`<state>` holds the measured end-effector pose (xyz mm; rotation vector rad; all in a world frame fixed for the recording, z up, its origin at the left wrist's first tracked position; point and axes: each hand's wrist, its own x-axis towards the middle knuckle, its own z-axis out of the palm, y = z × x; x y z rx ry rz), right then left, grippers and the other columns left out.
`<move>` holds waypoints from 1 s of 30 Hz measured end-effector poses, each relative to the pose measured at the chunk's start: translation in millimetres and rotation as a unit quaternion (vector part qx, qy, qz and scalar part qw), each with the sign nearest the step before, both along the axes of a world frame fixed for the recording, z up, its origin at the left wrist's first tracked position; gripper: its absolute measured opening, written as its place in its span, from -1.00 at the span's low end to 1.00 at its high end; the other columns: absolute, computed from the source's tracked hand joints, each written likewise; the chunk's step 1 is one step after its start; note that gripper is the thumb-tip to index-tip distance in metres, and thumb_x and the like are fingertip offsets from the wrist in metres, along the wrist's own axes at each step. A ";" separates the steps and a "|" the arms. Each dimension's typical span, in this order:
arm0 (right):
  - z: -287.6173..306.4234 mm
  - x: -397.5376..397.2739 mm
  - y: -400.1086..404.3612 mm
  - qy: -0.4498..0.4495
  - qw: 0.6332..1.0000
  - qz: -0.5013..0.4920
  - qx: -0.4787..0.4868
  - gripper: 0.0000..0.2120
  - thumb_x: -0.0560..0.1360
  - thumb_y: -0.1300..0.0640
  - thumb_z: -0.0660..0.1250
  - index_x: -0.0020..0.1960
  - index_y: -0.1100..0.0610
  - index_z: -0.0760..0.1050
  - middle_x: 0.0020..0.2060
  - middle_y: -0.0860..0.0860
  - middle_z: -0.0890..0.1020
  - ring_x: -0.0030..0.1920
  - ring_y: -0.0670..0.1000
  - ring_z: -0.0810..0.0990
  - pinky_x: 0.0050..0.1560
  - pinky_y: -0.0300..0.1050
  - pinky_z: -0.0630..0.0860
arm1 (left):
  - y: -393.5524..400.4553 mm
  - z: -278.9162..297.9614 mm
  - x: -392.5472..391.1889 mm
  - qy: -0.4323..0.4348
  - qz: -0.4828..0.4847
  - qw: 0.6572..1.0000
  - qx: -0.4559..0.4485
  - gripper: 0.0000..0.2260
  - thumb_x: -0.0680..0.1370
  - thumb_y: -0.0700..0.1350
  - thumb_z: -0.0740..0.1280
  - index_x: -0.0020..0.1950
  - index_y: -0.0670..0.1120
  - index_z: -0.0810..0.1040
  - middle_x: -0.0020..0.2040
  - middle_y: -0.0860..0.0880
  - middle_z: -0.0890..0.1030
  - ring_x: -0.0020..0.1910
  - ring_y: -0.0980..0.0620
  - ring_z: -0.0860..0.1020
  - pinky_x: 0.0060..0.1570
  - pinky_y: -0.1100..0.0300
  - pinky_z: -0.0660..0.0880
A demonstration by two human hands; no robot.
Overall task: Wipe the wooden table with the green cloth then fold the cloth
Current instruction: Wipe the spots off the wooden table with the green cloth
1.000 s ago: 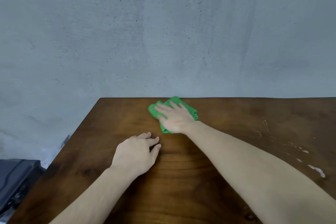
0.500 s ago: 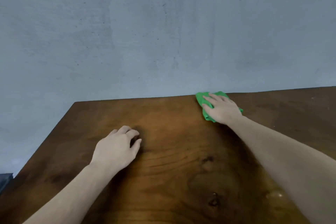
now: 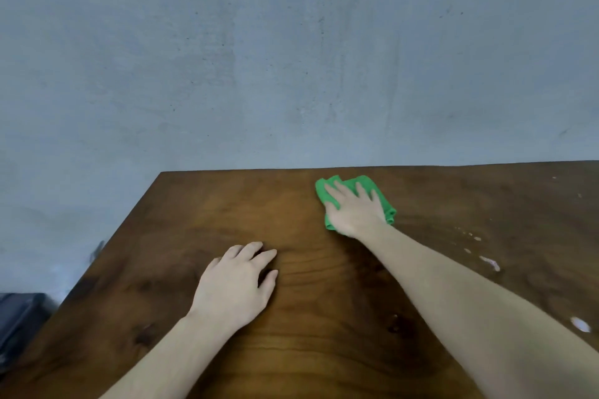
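Green cloth [image 3: 377,190]: bunched into a rough pad, lying on the far part of the worktop just short of the far edge, right of centre; corners poking out beyond the hand on the far, left and right sides.
Right hand [image 3: 354,211]: laid palm-down on the cloth, fingers [image 3: 360,188] straight and slightly spread, pressing rather than gripping.
Left hand [image 3: 234,285]: resting on bare wood nearer and further left, well apart from the cloth; fingers loosely curled, holding nothing, seemingly bracing.
Wooden worktop [image 3: 311,327]: dark brown, grained, with a few knots.
Pale flecks [image 3: 490,263]: scattered on the right side, near the right forearm; another pale spot [image 3: 580,324] nearer still. Dirt or worn finish, cannot tell.
Wall [image 3: 291,58]: grey, bare, directly behind the far edge.
Dark object [image 3: 19,321]: low at the left, off the worktop; too dim to identify.
Stage: probably mid-wipe; folding not yet begun.
Risk, cloth slipping: flat pressure with no pinch, so a quick stroke could leave the pad behind or let it unroll.
Risk, far edge: a stroke pushed further away could drop the cloth between worktop and wall.
Risk, missed area: right-side flecks likely untouched if strokes stay in the far band.
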<state>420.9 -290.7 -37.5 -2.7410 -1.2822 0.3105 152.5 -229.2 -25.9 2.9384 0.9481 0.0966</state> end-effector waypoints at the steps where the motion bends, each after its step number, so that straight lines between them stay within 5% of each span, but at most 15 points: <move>1: 1.7 -20.2 12.4 -0.001 0.999 0.043 -0.002 -0.47 0.68 -0.20 -0.14 0.64 -0.24 -0.10 0.64 -0.19 -0.08 0.64 0.14 -0.12 0.59 0.25 -0.19 | -0.6 -1.4 -5.2 -0.001 0.002 1.000 0.002 -0.56 0.61 0.23 0.04 0.48 0.23 0.31 0.49 0.19 0.31 0.46 0.10 0.28 0.32 0.10 0.36; 5: 3.7 -74.9 25.2 -0.002 0.976 0.216 -0.011 -0.50 0.69 -0.21 -0.13 0.62 -0.30 -0.08 0.62 -0.25 -0.09 0.64 0.07 -0.15 0.59 0.21 -0.25 | -3.9 -5.1 -16.3 -0.003 0.009 1.000 -0.005 -0.54 0.58 0.23 0.02 0.45 0.20 0.38 0.45 0.16 0.38 0.42 0.06 0.34 0.27 0.06 0.41; 8: 0.2 -76.1 5.8 0.002 0.968 0.252 0.011 -0.50 0.68 -0.24 -0.11 0.61 -0.32 -0.01 0.62 -0.28 -0.05 0.64 0.03 -0.11 0.60 0.17 -0.23 | -9.8 -5.3 -12.0 0.002 0.008 1.000 -0.010 -0.56 0.60 0.23 0.04 0.46 0.21 0.35 0.46 0.15 0.36 0.44 0.06 0.31 0.32 0.06 0.37; 16: -2.5 58.5 -137.1 -0.006 1.000 0.020 0.014 -0.50 0.67 -0.27 -0.13 0.60 -0.34 -0.03 0.62 -0.26 -0.03 0.64 0.02 -0.07 0.61 0.11 -0.16 | -65.4 4.2 45.6 0.029 -0.055 0.997 -0.047 -0.54 0.61 0.27 0.00 0.51 0.27 0.21 0.54 0.20 0.20 0.53 0.07 0.14 0.46 -0.01 0.18; 22: -3.9 120.8 -266.5 0.004 0.985 -0.170 0.000 -0.48 0.66 -0.27 -0.13 0.61 -0.33 -0.06 0.63 -0.26 -0.04 0.64 0.04 -0.05 0.61 0.13 -0.14 | -110.2 5.0 70.8 0.056 -0.104 0.991 -0.063 -0.52 0.61 0.28 -0.03 0.54 0.28 0.13 0.58 0.20 0.09 0.57 0.07 0.03 0.51 -0.01 0.03; 30: 1.6 21.6 -248.2 0.003 0.992 -0.127 0.006 -0.48 0.68 -0.23 -0.10 0.63 -0.29 -0.07 0.63 -0.23 -0.04 0.64 0.13 -0.08 0.59 0.24 -0.17 | -136.7 8.6 15.0 0.042 -0.120 0.990 -0.057 -0.52 0.62 0.25 0.01 0.55 0.23 0.14 0.57 0.17 0.14 0.55 0.09 0.08 0.49 0.06 0.11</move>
